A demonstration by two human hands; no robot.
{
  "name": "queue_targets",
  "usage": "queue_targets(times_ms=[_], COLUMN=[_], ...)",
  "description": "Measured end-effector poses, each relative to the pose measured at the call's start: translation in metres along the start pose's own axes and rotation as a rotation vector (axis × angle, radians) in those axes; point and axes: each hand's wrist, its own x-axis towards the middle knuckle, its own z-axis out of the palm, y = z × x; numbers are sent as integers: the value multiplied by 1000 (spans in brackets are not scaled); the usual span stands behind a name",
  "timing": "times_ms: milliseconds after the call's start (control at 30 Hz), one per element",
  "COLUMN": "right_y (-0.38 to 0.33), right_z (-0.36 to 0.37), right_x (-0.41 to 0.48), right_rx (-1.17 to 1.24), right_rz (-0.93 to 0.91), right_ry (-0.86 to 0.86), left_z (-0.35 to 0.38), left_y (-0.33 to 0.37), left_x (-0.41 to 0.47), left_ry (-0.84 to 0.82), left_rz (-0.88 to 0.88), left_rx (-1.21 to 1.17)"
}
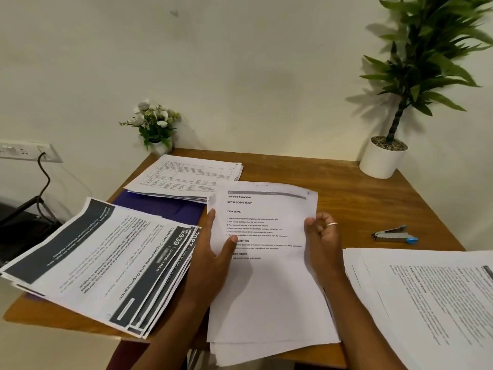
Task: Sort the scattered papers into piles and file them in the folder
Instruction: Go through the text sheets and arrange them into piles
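Note:
A stack of white printed sheets [266, 284] lies in the middle of the wooden table [346, 198]. My left hand [213, 252] holds its left edge, thumb on the top page. My right hand [324, 236] grips the right edge, fingers curled. A pile of pages with dark header bands [101, 260] fans out at the left. Another pile with tables printed on it [184, 177] lies at the back, on a dark blue folder [160, 209]. A fourth pile [432, 303] sits at the right front.
A grey and blue stapler [394, 235] lies at the right. A tall plant in a white pot [384, 158] stands in the back right corner, a small flower pot [157, 129] at the back left. A wall socket with a black cable [42, 156] is left of the table.

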Motion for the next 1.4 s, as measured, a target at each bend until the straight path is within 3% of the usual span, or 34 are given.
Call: queue_targets(times_ms=[233, 400, 633, 767, 967, 1200, 1300, 1400], right_y=[-19, -67, -108, -90, -36, -15, -23, -45], right_z=[-8, -34, -116, -154, -153, -134, -121, -78], right_x=[0, 23, 100, 150, 168, 153, 140, 110], right_rx=[-314, -307, -483, -833, -1209, -1557, -1492, -974], right_rz=[216, 148, 99, 41, 47, -179, -238, -117], right_ry=[-181, 22, -75, -67, 4, 242, 251, 68], left_z=[-2, -3, -2, -1, 1, 1, 1, 0], left_y=[5, 4, 8, 5, 1, -1, 0, 0], left_x=[-2, -1, -2, 0, 2, 3, 1, 1], left_ry=[10, 16, -10, -5, 14, 17, 19, 12], left_rz=[2, -5, -16, -31, -3, 7, 8, 8], left_rx=[138, 160, 61, 41, 62, 70, 63, 50])
